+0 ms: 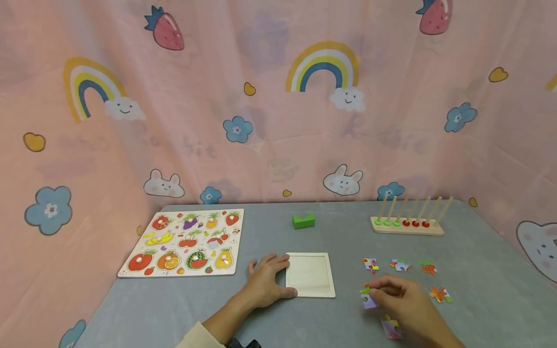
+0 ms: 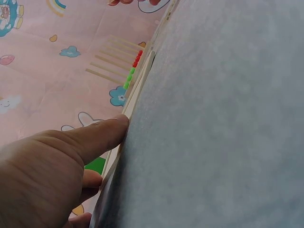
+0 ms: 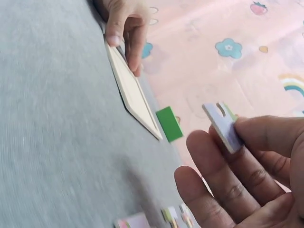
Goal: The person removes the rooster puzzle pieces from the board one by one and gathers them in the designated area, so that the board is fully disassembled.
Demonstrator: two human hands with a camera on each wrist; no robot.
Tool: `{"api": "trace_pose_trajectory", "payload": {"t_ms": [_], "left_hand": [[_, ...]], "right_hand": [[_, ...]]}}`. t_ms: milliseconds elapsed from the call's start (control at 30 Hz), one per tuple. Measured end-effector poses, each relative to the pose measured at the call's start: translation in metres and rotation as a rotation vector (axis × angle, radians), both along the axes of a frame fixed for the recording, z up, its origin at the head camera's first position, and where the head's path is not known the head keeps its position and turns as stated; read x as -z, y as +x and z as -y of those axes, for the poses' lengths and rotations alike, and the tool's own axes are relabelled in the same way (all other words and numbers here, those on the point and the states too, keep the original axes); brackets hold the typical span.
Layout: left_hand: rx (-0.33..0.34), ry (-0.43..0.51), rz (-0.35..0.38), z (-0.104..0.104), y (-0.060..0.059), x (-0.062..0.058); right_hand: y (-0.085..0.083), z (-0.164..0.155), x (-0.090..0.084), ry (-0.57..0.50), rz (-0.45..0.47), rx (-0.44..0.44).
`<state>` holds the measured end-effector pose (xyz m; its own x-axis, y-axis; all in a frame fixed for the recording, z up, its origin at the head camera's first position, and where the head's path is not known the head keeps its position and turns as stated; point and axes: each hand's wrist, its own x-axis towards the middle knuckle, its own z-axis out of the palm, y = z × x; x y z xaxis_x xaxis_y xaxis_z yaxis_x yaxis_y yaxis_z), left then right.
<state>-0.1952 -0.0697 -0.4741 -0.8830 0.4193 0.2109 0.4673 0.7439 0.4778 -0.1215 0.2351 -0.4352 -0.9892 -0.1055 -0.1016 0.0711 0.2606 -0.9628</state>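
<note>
A small square wooden puzzle tray [image 1: 310,274] lies on the grey table [image 1: 270,319]. My left hand [image 1: 266,280] rests against its left edge, thumb along the front and fingers flat, also seen as the left hand [image 2: 57,166] beside the tray [image 2: 135,92]. My right hand [image 1: 402,302] pinches a puzzle piece [image 1: 369,298] just above the table, right of the tray. In the right wrist view the piece [image 3: 223,126] sits between thumb and fingers [image 3: 223,190]. Several loose puzzle pieces [image 1: 400,265] lie around my right hand.
A fruit peg puzzle board [image 1: 184,241] lies at the left. A green block [image 1: 303,221] sits behind the tray. A wooden rod rack with green and red beads [image 1: 408,223] stands at the back right. A pink printed curtain [image 1: 278,96] surrounds the table.
</note>
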Motion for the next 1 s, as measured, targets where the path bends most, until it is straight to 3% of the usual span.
{"api": "trace_pose_trajectory", "payload": {"t_ms": [200,467,667,1000], "left_hand": [[0.002,-0.005,-0.006,-0.002,0.000,-0.002],[-0.002,-0.007,-0.001,-0.003,0.000,-0.003],[0.000,-0.005,0.007,-0.003,0.000,-0.001],[-0.012,-0.007,0.009,-0.001,0.002,-0.002]], "right_hand": [[0.006,-0.023,-0.008,-0.006,0.060,0.029],[0.007,-0.070,-0.015,0.125,0.182,0.110],[0.007,-0.101,-0.011,0.285,0.258,0.101],[0.003,-0.140,0.005,0.511,0.220,0.038]]}}
